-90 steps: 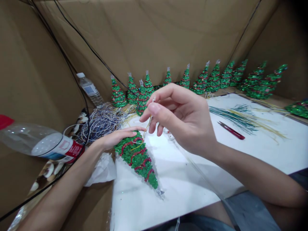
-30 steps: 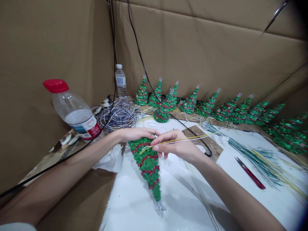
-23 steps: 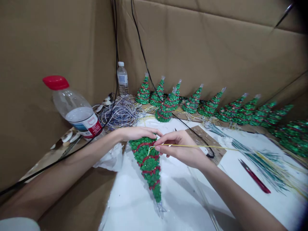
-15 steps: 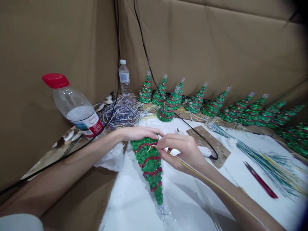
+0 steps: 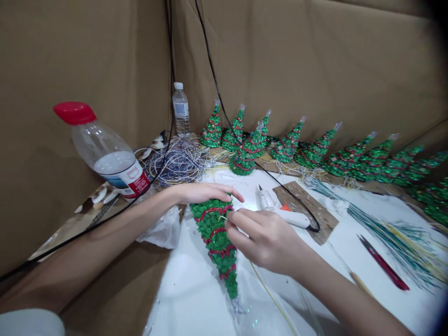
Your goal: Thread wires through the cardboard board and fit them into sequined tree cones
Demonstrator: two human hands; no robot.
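Note:
A small green Christmas tree (image 5: 215, 233) with red garland lies on the white tabletop, its clear star tip pointing toward me. My left hand (image 5: 199, 192) holds it at the wide base, fingers stretched over the far edge and thumb hidden. My right hand (image 5: 264, 240) is closed in a pinch at the tree's right side, on a thin yellow wire (image 5: 268, 289) that trails down across the table. A short pale wire end (image 5: 221, 217) sticks out of the green branches beside the fingertips.
Right of my hands lie a white glue gun (image 5: 289, 216) by a wooden board (image 5: 325, 224), an awl (image 5: 360, 282), red-handled snips (image 5: 385, 265) and green wires (image 5: 373, 224). Finished-looking trees (image 5: 285, 144) line the back. Tangled wire (image 5: 182, 161) and a red-capped bottle (image 5: 117, 165) stand left.
My right hand has shifted slightly down, uncovering the glue gun. The wire that ran along my right forearm now hangs onto the table. My left hand's fingers have lifted and straightened a little.

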